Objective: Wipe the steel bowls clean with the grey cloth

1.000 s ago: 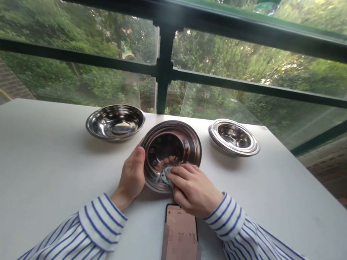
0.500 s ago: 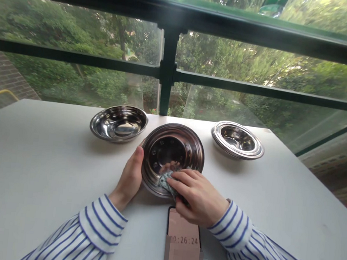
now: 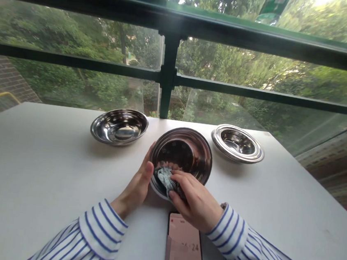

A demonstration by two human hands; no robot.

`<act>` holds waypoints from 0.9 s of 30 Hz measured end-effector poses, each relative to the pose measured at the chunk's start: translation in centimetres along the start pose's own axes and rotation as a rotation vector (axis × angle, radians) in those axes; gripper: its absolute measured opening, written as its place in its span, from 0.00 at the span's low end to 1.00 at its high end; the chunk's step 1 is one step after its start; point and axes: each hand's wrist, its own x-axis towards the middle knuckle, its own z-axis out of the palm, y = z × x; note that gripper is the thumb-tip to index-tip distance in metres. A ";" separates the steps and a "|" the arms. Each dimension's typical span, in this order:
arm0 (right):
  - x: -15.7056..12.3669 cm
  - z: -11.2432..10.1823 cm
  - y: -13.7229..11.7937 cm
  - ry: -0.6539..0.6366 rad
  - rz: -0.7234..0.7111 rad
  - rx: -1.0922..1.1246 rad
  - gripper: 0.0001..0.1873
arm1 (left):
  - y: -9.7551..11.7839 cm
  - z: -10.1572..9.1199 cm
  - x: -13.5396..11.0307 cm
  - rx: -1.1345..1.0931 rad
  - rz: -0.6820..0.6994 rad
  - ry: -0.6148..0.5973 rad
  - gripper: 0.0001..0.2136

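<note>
Steel bowl tilts toward me over the white desk; my left fingers clasp its side, my right fingers hold crumpled cloth inside. Beyond: a shallow bowl, a wide-rimmed bowl. Phone, partly covered, reads "24".

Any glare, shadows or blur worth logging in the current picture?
Head view: bright glints on the left bowl, soft shadow beneath; head view: the middle bowl carries reflections; head view: the phone is pixelated lower down, digits faint; head view: trees look soft.
</note>
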 end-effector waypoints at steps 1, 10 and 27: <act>0.0 0.1 -0.1 0.007 -0.003 0.026 0.17 | -0.1 0.1 0.0 0.044 0.012 -0.010 0.29; 0.5 -1.9 0.1 -0.210 -0.003 -0.257 0.10 | 0.4 0.7 0.2 0.173 0.082 0.126 0.24; 2.0 -1.7 1.8 -0.004 0.101 -0.373 0.11 | 0.6 0.7 0.3 0.337 0.114 0.157 0.22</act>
